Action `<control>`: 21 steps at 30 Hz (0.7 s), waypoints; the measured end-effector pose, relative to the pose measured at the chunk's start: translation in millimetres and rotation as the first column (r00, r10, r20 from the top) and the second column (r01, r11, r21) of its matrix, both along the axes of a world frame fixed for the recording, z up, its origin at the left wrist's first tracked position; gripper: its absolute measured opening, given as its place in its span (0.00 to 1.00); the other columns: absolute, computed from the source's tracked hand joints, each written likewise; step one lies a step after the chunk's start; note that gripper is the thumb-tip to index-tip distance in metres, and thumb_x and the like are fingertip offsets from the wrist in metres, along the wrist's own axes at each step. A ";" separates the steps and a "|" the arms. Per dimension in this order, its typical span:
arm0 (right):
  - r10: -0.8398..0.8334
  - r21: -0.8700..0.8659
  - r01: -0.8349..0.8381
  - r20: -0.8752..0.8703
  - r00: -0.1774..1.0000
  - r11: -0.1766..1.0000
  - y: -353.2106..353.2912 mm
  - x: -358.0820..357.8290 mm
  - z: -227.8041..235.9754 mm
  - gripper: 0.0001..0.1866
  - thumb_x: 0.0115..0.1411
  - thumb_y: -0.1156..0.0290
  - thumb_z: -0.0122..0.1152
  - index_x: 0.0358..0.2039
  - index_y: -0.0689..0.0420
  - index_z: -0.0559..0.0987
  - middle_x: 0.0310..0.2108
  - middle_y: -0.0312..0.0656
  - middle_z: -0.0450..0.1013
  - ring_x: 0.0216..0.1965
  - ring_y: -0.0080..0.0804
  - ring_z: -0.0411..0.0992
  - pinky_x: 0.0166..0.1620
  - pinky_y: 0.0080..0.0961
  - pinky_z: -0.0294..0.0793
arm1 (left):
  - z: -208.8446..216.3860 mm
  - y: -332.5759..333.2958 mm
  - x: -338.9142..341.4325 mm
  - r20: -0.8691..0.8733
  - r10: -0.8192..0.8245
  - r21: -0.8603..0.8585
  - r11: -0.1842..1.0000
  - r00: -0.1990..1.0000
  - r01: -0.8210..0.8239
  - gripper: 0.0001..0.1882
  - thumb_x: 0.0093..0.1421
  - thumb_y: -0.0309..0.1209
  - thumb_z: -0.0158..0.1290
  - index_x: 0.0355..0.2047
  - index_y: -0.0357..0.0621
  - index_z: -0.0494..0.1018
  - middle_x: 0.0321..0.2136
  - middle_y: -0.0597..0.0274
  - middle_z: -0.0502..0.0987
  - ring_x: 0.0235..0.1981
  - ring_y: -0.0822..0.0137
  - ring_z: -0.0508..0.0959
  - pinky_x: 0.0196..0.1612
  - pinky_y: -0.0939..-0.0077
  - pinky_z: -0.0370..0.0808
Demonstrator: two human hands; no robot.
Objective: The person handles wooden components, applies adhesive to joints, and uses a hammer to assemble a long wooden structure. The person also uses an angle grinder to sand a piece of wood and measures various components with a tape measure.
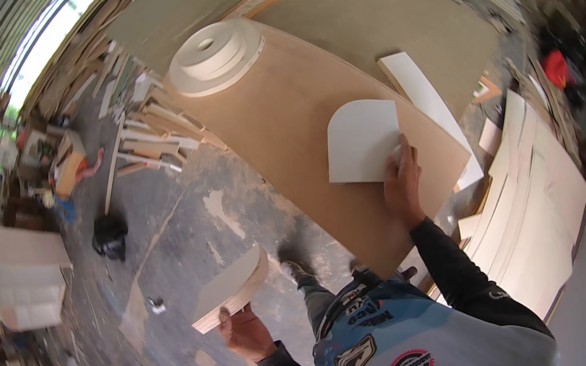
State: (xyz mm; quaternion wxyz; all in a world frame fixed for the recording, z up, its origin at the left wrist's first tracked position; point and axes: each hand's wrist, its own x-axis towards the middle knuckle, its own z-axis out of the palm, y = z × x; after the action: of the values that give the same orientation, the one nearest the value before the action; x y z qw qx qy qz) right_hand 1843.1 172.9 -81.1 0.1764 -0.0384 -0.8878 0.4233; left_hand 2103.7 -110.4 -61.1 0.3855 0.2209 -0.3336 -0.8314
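My right hand grips the near corner of a white quarter-round panel that lies flat on a large brown board. My left hand hangs low at my left side and holds a stack of curved plywood pieces by their near end, above the concrete floor. A round white stepped disc sits at the board's far end.
A long white strip lies on the board's right edge. Pale sheets are stacked to my right. Wood offcuts litter the floor at the far left, with a black bag and a white box nearer.
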 end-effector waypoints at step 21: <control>0.182 0.408 -0.567 0.675 0.715 0.716 37.6 -87.4 92.6 0.64 0.23 0.48 0.83 0.63 0.59 0.67 0.54 0.53 0.66 0.61 0.54 0.60 0.65 0.47 0.57 | 19.6 -151.2 -221.9 -0.069 -0.633 -0.042 0.774 0.771 0.632 0.25 0.67 0.35 0.51 0.61 0.40 0.63 0.56 0.51 0.72 0.58 0.55 0.72 0.62 0.52 0.67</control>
State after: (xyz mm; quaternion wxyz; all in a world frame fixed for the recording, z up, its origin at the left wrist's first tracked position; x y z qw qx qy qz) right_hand 1755.8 210.5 11.5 -0.2006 0.0800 -0.9690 0.1202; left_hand 1881.8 -261.6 -41.5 0.0983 0.0597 -0.3795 -0.9180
